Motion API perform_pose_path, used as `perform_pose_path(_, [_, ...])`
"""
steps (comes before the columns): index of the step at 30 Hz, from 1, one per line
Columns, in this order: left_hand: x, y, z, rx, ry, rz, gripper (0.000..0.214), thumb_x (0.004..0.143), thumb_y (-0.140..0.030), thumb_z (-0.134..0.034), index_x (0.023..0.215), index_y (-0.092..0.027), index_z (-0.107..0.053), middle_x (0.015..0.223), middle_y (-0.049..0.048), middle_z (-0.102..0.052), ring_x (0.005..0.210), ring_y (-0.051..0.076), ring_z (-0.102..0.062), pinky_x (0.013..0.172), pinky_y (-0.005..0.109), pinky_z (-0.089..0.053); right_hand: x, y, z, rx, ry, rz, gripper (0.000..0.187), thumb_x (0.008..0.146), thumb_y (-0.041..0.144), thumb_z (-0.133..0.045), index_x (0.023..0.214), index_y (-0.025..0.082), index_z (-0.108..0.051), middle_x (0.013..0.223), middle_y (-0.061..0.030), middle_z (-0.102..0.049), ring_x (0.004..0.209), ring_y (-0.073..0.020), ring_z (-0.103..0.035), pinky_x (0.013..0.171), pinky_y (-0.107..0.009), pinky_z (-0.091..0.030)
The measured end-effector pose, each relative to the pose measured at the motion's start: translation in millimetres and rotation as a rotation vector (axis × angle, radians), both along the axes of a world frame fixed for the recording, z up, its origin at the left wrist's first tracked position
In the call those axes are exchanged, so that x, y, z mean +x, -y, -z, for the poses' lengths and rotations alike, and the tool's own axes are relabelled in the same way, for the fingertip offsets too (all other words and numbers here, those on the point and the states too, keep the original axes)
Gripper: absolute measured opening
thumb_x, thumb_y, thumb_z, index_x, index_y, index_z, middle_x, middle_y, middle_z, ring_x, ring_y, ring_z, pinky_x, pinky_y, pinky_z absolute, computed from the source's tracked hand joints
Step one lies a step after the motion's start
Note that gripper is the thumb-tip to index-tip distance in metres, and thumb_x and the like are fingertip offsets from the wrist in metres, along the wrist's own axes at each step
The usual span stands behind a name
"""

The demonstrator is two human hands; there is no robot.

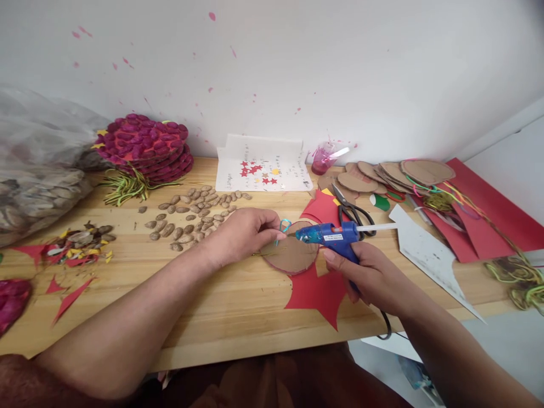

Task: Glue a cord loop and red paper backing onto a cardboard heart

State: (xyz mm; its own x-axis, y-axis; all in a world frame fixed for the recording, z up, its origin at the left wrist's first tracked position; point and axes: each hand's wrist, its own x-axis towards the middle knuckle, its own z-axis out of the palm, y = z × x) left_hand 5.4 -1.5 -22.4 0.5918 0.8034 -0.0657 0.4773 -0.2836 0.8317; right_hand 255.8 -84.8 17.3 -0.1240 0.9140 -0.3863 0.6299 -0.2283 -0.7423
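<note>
My right hand [374, 277] grips a blue glue gun [335, 235] whose nozzle points left over a brown cardboard disc [291, 255]. The disc lies on a red star-shaped paper [317, 294] on the wooden table [212, 306]. My left hand [244, 232] rests at the disc's left edge, fingers pinched on a thin blue loop of string [284, 226].
Loose seeds [191, 212] lie behind my left hand. A stack of magenta seed-covered discs [147, 147] stands at the back left, near a plastic bag [38, 164]. Black scissors [352, 211], plain cardboard discs [395, 175], red paper [484, 221], coloured strings [518, 277] lie right. A sheet with red stars [261, 167] leans against the wall.
</note>
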Motion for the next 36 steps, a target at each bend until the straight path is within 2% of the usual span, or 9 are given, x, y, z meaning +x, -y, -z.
perform_pose_path(4, [5,1,1.1,0.114,-0.03,-0.084,0.023,0.087,-0.038,-0.058,0.08,-0.018,-0.067,0.071,-0.0013,-0.061,0.067,0.014,-0.05,0.063,0.025,-0.037,-2,-1,-3.6,-0.033,-0.02,0.026,0.047,0.088,0.063,-0.056,0.065,0.023,-0.048,0.042,0.0046,-0.049,0.033,-0.01,-0.044,0.035,-0.025,-0.031])
perform_pose_path(7, [8,1,-0.9,0.132,-0.027,-0.113,0.026,0.086,-0.039,-0.058,0.074,-0.018,-0.065,0.067,-0.002,-0.058,0.063,0.013,-0.047,0.06,0.024,-0.035,-3,0,-7.5,-0.058,-0.01,0.031,0.046,0.086,0.063,-0.058,0.067,0.023,-0.047,0.042,0.006,-0.047,0.033,-0.0095,-0.044,0.034,-0.023,-0.031])
perform_pose_path(11, [13,1,-3.1,0.025,0.014,-0.191,0.028,0.083,-0.041,-0.06,0.068,-0.018,-0.061,0.056,-0.0045,-0.051,0.053,0.01,-0.042,0.052,0.023,-0.03,-1,4,-5.8,-0.101,0.003,0.066,0.044,0.087,0.063,-0.056,0.075,0.021,-0.051,0.046,0.0064,-0.049,0.036,-0.0093,-0.047,0.035,-0.022,-0.034])
perform_pose_path(14, [19,-2,-4.7,-0.074,0.038,-0.245,0.027,0.08,-0.042,-0.064,0.068,-0.017,-0.063,0.055,-0.0036,-0.055,0.052,0.011,-0.048,0.051,0.023,-0.034,1,8,-0.8,-0.116,-0.008,0.079,0.044,0.088,0.064,-0.054,0.08,0.021,-0.054,0.047,0.0065,-0.048,0.037,-0.0099,-0.048,0.036,-0.022,-0.035])
perform_pose_path(18, [27,-7,-7.3,-0.179,0.034,-0.263,0.028,0.077,-0.043,-0.066,0.067,-0.017,-0.064,0.051,-0.0037,-0.054,0.047,0.011,-0.049,0.048,0.023,-0.035,2,12,3.7,-0.08,-0.033,0.076,0.043,0.088,0.062,-0.054,0.079,0.021,-0.054,0.048,0.0064,-0.046,0.04,-0.0109,-0.051,0.039,-0.022,-0.037])
perform_pose_path(22, [34,-14,-6.0,-0.163,0.015,-0.296,0.027,0.075,-0.04,-0.069,0.062,-0.017,-0.062,0.047,-0.0063,-0.045,0.043,0.007,-0.038,0.045,0.021,-0.028,2,13,6.8,-0.075,-0.037,0.078,0.042,0.088,0.063,-0.053,0.078,0.021,-0.053,0.048,0.0062,-0.045,0.041,-0.0118,-0.051,0.04,-0.023,-0.038])
perform_pose_path(26, [36,-17,-3.2,-0.188,0.04,-0.29,0.026,0.073,-0.04,-0.07,0.063,-0.016,-0.064,0.049,-0.0064,-0.045,0.044,0.007,-0.038,0.045,0.021,-0.029,3,13,9.6,-0.074,-0.036,0.089,0.043,0.087,0.064,-0.054,0.075,0.022,-0.05,0.048,0.0057,-0.046,0.042,-0.0128,-0.052,0.041,-0.025,-0.039])
perform_pose_path(36, [36,-15,-3.0,-0.083,-0.028,-0.295,0.023,0.078,-0.037,-0.067,0.069,-0.016,-0.071,0.046,-0.0058,-0.048,0.044,0.008,-0.041,0.047,0.021,-0.03,8,9,12.2,-0.042,-0.049,0.091,0.046,0.088,0.065,-0.054,0.074,0.021,-0.053,0.043,0.0034,-0.053,0.041,-0.0131,-0.052,0.042,-0.025,-0.036])
